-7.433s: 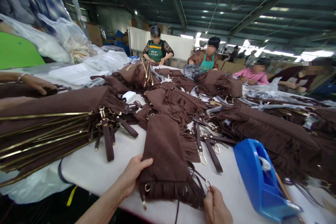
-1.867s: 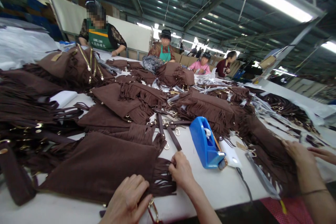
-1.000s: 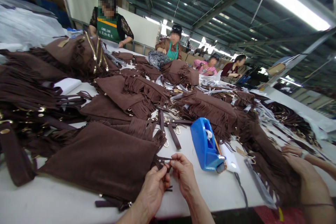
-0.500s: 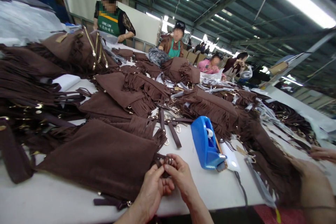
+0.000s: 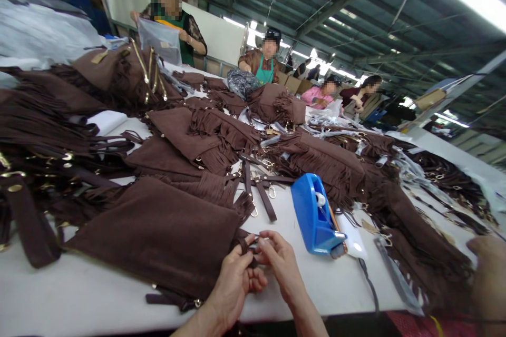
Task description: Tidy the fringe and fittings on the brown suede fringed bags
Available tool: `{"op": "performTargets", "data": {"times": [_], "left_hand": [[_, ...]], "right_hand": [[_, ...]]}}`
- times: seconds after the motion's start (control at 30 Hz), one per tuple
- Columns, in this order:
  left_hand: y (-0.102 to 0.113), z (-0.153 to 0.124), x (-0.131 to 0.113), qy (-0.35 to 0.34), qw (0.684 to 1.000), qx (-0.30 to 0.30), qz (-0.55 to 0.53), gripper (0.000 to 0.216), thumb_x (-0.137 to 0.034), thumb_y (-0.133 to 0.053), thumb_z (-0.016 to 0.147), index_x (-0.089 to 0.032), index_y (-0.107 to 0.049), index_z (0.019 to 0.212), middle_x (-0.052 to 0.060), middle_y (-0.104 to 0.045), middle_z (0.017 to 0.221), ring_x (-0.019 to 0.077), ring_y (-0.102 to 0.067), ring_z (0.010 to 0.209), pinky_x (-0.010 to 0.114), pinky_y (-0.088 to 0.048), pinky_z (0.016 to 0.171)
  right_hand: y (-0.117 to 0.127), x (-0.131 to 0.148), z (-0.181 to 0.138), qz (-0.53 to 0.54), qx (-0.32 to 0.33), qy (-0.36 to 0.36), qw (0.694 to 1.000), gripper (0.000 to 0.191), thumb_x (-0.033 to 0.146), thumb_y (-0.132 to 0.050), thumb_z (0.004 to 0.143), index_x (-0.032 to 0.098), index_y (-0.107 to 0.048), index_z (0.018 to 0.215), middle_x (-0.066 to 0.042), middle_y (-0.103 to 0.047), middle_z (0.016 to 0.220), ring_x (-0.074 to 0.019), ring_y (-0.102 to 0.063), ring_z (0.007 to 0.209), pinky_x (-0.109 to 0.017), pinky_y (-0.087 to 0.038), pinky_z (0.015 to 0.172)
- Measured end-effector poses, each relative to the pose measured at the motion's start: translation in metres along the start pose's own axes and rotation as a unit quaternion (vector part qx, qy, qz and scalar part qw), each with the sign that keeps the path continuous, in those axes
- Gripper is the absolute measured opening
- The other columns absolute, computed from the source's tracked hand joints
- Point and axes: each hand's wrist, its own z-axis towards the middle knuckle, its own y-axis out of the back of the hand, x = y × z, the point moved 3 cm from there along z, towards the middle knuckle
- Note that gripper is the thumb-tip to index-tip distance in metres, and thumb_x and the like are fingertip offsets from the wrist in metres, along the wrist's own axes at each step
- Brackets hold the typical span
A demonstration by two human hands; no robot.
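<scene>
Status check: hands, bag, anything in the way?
Left hand pinching fringe. Right hand at same fringe, grip unclear. Brown bag lying on table. Blue tape dispenser nearby, not blocking hands.

Layout of the worktable (image 5: 98,300) — near side to far.
We see one bag (image 5: 158,237) near us, left of centre; straps (image 5: 266,200) lie behind its right end, the tape dispenser (image 5: 310,224) to their right, other bags (image 5: 177,131) farther back — co-workers (image 5: 269,66) beyond these.

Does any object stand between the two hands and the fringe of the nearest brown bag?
Nothing visible: the left hand and right hand are both on the fringe. The blue tape dispenser stands apart, beyond the right hand.
</scene>
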Motion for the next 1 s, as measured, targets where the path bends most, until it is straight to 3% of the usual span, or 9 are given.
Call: {"op": "performTargets", "data": {"times": [0.1,0.27,0.4,0.5,0.63,0.7,0.8,0.9,1.0], "left_hand": [[-0.005,-0.002,-0.001,0.003,0.999,0.037,0.015,0.055,-0.027,-0.058,0.066,-0.012,-0.041,0.116,0.001,-0.06,0.052,0.0107,-0.05,0.038,0.02,-0.035,0.04],[-0.003,-0.003,0.001,-0.009,0.999,0.027,0.031,0.049,-0.034,-0.057,0.066,-0.009,-0.046,0.107,-0.001,-0.055,0.045,0.011,-0.05,0.038,0.02,-0.034,0.04],[0.001,-0.003,0.004,-0.026,0.999,0.024,0.023,0.043,-0.036,-0.06,0.064,-0.012,-0.049,0.099,0.002,-0.062,0.063,0.0095,-0.054,0.041,0.019,-0.035,0.041],[0.002,-0.003,0.004,-0.026,0.999,0.034,0.022,0.036,-0.033,-0.059,0.064,-0.013,-0.05,0.093,0.006,-0.065,0.08,0.0076,-0.054,0.042,0.019,-0.035,0.042],[0.001,-0.004,0.003,-0.015,0.999,0.033,0.031,0.033,-0.029,-0.055,0.065,-0.013,-0.05,0.094,0.008,-0.066,0.085,0.0078,-0.055,0.041,0.019,-0.034,0.041],[0.0,-0.004,0.002,-0.011,0.999,0.031,0.027,0.038,-0.03,-0.054,0.066,-0.014,-0.048,0.099,0.008,-0.066,0.086,0.0096,-0.057,0.043,0.02,-0.035,0.041],[-0.002,-0.004,0.002,-0.011,0.999,0.033,0.023,0.048,-0.031,-0.056,0.066,-0.014,-0.043,0.109,0.004,-0.065,0.069,0.0113,-0.056,0.043,0.02,-0.038,0.042],[-0.003,-0.004,0.003,-0.003,0.998,0.03,0.046,0.054,-0.031,-0.059,0.065,-0.011,-0.042,0.112,-0.001,-0.058,0.048,0.0113,-0.05,0.037,0.02,-0.038,0.04],[-0.003,-0.005,0.004,0.001,0.997,0.041,0.062,0.06,-0.036,-0.059,0.065,-0.009,-0.041,0.116,-0.001,-0.055,0.043,0.0124,-0.051,0.036,0.021,-0.038,0.039]], "right_hand": [[-0.013,0.005,-0.004,0.002,0.047,0.002,0.999,0.022,0.026,-0.061,0.067,0.017,-0.058,0.086,0.004,-0.06,0.059,-0.012,-0.056,0.054,-0.023,-0.044,0.054],[-0.016,-0.002,0.002,-0.002,0.008,0.023,1.0,0.023,0.03,-0.056,0.067,0.018,-0.054,0.087,0.002,-0.059,0.063,-0.0128,-0.056,0.056,-0.024,-0.046,0.054],[-0.008,-0.012,0.006,-0.056,-0.056,0.052,0.996,0.026,0.037,-0.049,0.074,0.02,-0.051,0.093,0.002,-0.054,0.066,-0.0125,-0.051,0.049,-0.024,-0.043,0.043],[-0.004,-0.013,0.009,-0.104,-0.084,0.084,0.987,0.025,0.037,-0.049,0.076,0.019,-0.054,0.093,-0.002,-0.057,0.073,-0.0158,-0.055,0.06,-0.027,-0.045,0.052],[-0.001,-0.007,0.013,-0.139,-0.085,0.106,0.981,0.024,0.036,-0.049,0.076,0.019,-0.057,0.091,-0.006,-0.061,0.082,-0.019,-0.057,0.073,-0.031,-0.045,0.068],[0.0,-0.002,0.012,-0.145,-0.068,0.1,0.982,0.024,0.038,-0.049,0.077,0.019,-0.058,0.09,-0.004,-0.062,0.077,-0.0188,-0.058,0.072,-0.031,-0.045,0.067],[-0.005,0.003,0.005,-0.128,0.008,0.066,0.99,0.026,0.038,-0.051,0.078,0.02,-0.057,0.095,0.0,-0.062,0.068,-0.016,-0.058,0.064,-0.027,-0.045,0.059],[-0.012,0.002,-0.003,-0.065,0.074,0.035,0.995,0.027,0.028,-0.055,0.074,0.02,-0.054,0.099,0.003,-0.06,0.067,-0.0134,-0.057,0.06,-0.024,-0.045,0.056],[-0.01,-0.001,-0.003,-0.12,0.018,0.096,0.988,0.023,0.023,-0.05,0.076,0.018,-0.055,0.098,0.001,-0.059,0.069,-0.0147,-0.056,0.063,-0.027,-0.046,0.061]]}}
